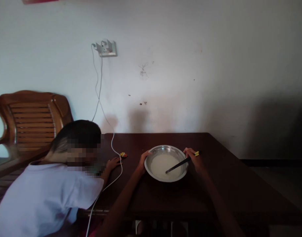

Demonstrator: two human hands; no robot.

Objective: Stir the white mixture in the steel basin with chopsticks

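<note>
A shiny metal bowl [166, 178] stands on the dark table, holding a pale, whitish mixture [163, 164]. My left hand [143, 161] grips the bowl's left rim. Over the right rim, my right hand [191, 156] is closed around dark chopsticks [178, 165] with yellow-marked ends. Their lower tips reach into the pale mixture, and the shafts slant down to the left. Whether my right fingers also touch the rim is hard to make out.
A person in a white shirt [49, 194] leans on the table [151, 200] at the left, one hand near a small colourful toy-like item [123, 154]. A white cable [116, 177] runs over the table from a wall socket [111, 48]. Behind is a wooden chair [34, 121].
</note>
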